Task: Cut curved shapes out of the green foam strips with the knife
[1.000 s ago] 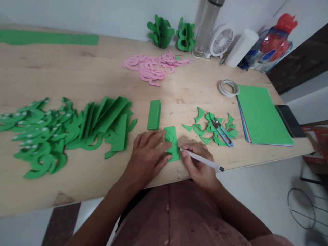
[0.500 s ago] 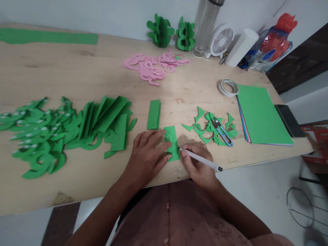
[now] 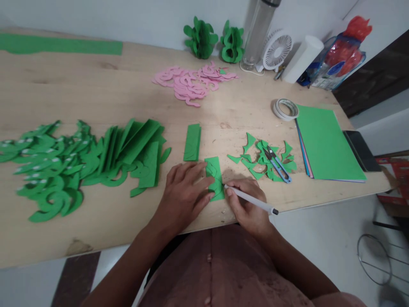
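My left hand (image 3: 183, 192) lies flat with fingers stretched out, pressing a small folded green paper piece (image 3: 214, 170) against the wooden table (image 3: 96, 94) near its front edge. My right hand (image 3: 247, 204) is closed round a white pen (image 3: 252, 199), whose tip touches the right edge of that green piece. Just beyond it lies another folded green strip (image 3: 192, 142).
A big heap of green cut-outs (image 3: 73, 162) fills the left. Green scraps with small blue scissors (image 3: 278, 164) lie to the right, then stacked green sheets (image 3: 326, 140), a tape roll (image 3: 285, 109) and a phone (image 3: 360, 149). Pink cut-outs (image 3: 193, 82), a bottle (image 3: 258, 34) and a fan (image 3: 276, 50) stand farther back.
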The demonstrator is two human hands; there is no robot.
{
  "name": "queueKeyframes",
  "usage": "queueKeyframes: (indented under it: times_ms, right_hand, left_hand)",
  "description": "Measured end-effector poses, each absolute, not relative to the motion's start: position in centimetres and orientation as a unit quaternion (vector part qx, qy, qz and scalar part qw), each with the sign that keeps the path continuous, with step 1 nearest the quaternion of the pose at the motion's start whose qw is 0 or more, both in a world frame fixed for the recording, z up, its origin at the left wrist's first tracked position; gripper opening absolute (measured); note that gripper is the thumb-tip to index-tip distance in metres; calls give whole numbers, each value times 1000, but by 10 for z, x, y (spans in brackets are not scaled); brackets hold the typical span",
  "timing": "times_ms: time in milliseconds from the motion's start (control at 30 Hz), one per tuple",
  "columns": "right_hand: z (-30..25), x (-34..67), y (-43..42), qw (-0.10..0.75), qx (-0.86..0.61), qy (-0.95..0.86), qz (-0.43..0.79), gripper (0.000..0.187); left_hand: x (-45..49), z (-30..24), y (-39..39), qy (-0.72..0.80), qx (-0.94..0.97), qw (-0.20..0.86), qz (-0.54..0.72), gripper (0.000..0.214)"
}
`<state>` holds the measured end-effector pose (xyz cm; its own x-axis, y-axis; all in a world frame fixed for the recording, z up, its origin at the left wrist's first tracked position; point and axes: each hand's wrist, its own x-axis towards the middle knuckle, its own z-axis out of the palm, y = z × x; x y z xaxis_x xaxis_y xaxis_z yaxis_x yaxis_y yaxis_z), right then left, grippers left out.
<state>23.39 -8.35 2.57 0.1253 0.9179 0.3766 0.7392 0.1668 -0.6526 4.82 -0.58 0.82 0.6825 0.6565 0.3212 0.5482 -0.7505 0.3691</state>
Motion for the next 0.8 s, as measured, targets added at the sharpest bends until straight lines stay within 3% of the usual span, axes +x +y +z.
queueKeyframes:
  times_ms: [800]
  right_hand:
    - [24, 233, -85, 398, -639, -649, 108, 9]
  left_hand:
    - [48, 9, -6, 338, 906, 132, 217, 21]
